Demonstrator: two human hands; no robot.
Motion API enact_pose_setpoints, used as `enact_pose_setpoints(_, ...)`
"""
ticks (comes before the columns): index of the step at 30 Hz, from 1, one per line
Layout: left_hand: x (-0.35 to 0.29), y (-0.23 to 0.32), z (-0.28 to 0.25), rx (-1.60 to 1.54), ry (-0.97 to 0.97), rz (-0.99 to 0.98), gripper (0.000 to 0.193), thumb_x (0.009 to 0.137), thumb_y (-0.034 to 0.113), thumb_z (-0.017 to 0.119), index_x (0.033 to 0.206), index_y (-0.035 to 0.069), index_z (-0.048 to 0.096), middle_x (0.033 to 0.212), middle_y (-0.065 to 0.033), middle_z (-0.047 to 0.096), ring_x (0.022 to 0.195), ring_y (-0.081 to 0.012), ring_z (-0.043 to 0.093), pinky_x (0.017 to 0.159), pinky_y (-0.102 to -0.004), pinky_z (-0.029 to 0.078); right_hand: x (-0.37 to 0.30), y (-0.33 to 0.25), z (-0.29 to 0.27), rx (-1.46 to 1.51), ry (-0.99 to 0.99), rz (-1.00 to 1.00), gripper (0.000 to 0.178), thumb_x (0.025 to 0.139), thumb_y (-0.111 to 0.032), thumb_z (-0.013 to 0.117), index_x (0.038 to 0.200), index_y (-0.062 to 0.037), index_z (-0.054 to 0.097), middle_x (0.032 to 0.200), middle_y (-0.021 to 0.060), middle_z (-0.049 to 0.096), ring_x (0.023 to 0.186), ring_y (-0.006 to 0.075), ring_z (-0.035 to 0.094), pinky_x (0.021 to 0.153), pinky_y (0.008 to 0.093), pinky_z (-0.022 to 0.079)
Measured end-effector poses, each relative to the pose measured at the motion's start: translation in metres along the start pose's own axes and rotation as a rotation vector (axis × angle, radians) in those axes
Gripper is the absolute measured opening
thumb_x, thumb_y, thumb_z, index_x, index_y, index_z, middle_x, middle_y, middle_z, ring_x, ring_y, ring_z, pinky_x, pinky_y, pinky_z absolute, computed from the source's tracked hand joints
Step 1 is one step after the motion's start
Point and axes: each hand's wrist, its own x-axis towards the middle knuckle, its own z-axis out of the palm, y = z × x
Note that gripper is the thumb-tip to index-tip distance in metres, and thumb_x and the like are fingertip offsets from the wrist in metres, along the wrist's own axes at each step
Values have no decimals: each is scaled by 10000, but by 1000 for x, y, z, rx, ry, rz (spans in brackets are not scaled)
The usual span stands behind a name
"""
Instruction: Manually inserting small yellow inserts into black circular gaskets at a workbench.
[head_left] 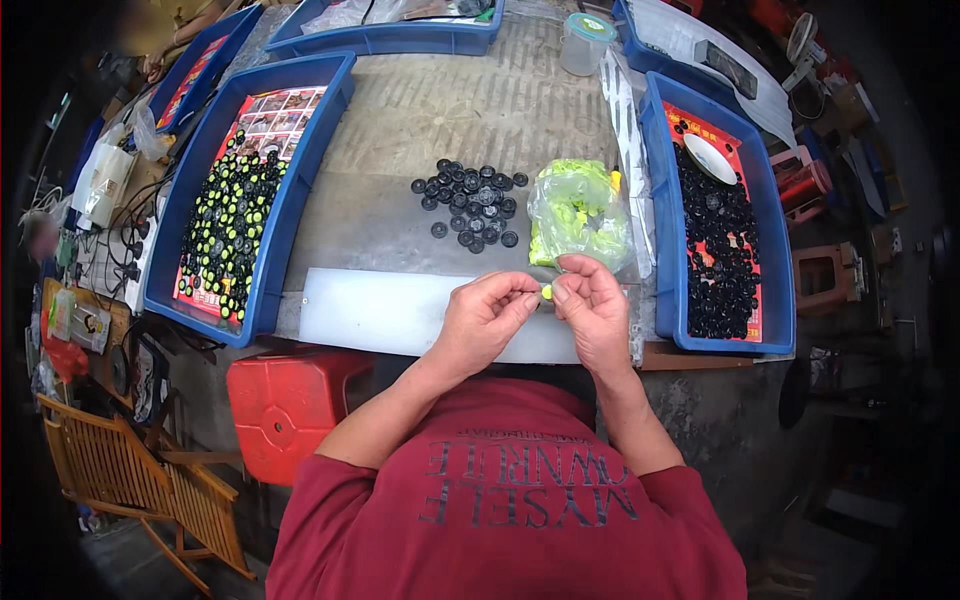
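The left hand (482,318) is pinched shut, seemingly on a black disc (its fingertips hide most of it). The right hand (598,312) pinches a yellow piece (547,292) beside it, above the white board (375,308). Beyond lie a disc pile (472,203) and bag (582,215), between blue trays (725,346).

Black discs (487,195) looked like smooth plastic, low gloss | clear bag (602,243) was crinkled, shiny film | large left blue tray (309,150) appeared smooth plastic | red stool (275,395) was plastic | slatted chair (133,465) looked wooden
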Motion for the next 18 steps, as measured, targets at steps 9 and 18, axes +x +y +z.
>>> enact_pose_setpoints(9,-1,12,-3,316,-47,88,80,746,19,562,815,-21,554,705,-7,530,610,-45,465,527,-172,383,-8,7,7,-95,22,-62,272,791,-27,512,1044,19,423,779,15,497,672,38,444,614,156,368)
enact_pose_setpoints(18,-4,4,-3,-325,-70,-179,67,769,41,547,821,-1,545,704,25,511,627,-19,437,541,-153,357,-10,17,-3,-6,-43,107,121,806,-87,513,892,-2,506,727,-10,502,646,31,432,575,158,358)
